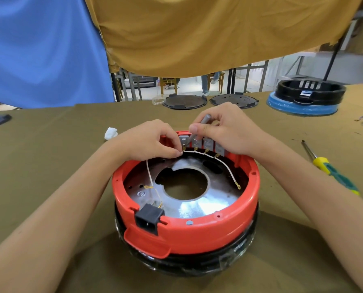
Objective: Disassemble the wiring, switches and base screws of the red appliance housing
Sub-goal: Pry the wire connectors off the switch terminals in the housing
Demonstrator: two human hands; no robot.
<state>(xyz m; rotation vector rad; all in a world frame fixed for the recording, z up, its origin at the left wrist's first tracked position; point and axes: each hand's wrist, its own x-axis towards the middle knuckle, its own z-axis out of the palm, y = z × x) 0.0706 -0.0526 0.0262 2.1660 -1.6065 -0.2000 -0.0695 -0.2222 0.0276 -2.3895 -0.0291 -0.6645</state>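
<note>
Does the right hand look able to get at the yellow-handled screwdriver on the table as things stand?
Probably yes, but not at once: the right hand grips a grey tool at the switches. The screwdriver lies unobstructed on the cloth beside the right forearm, so it must free itself first.

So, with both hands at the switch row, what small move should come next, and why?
Probably pry the leftmost terminal free. The right hand holds a grey tool against the switches, while the left hand pinches the white wire there; its connectors appear still attached.
</note>
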